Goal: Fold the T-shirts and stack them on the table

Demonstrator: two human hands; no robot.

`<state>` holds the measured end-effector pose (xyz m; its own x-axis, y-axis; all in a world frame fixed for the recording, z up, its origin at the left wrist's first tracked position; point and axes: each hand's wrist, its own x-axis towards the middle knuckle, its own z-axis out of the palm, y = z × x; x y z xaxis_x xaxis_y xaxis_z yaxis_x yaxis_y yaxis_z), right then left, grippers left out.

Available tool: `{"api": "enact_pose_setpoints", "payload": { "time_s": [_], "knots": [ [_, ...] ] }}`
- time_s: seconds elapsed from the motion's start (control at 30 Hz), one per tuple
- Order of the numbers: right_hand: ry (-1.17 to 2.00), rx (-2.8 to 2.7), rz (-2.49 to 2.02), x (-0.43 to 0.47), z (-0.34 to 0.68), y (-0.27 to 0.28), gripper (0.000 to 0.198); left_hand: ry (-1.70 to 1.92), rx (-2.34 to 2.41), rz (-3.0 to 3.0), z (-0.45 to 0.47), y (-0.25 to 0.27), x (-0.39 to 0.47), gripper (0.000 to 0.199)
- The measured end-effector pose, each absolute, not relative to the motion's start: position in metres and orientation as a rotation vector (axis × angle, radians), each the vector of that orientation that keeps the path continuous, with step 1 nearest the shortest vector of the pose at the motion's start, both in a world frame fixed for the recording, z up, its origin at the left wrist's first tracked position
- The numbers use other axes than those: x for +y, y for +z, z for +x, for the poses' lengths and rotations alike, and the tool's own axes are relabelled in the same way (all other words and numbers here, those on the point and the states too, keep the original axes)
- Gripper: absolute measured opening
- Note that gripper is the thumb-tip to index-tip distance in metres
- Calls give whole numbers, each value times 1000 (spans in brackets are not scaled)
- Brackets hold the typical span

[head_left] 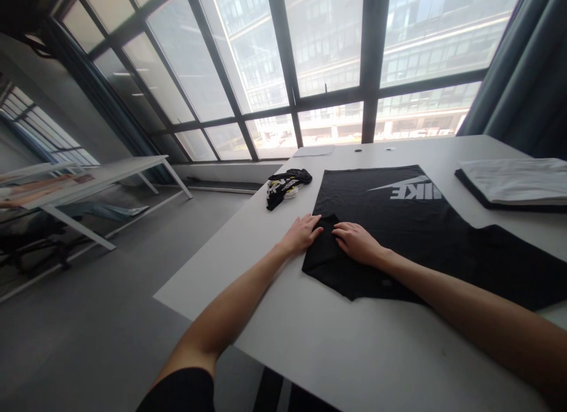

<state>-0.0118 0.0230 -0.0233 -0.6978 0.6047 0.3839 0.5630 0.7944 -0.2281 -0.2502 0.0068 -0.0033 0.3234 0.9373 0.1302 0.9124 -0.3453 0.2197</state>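
A black T-shirt [390, 240] with a white NIKE print lies spread on the white table [283, 317], its lettering upside down from my side. My left hand [302, 233] rests on the shirt's left edge, fingers stretched over the cloth. Just to the right, my right hand [358, 242] lies on the same shirt with its fingers slightly bent and apart. Between the hands a small flap of the black cloth lies folded over. Neither hand visibly grips the fabric.
Beyond my left hand sits a crumpled black, white and yellow garment [287, 186]. A folded grey and black stack of cloth [516, 181] is at the right. A thin flat sheet [314, 151] lies at the far edge. Another white table [110, 175] stands left, across the floor.
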Motion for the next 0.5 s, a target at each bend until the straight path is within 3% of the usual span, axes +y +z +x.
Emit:
{"api": "enact_pose_setpoints", "payload": {
  "time_s": [0.3, 0.5],
  "knots": [
    [100, -2547, -881, 23, -13, -23, 30, 788, 1750, 2397, -255, -10, 37, 38],
    [106, -2554, -882, 23, -12, -23, 30, 635, 1897, 2408, -254, -13, 43, 30]
  ]
}}
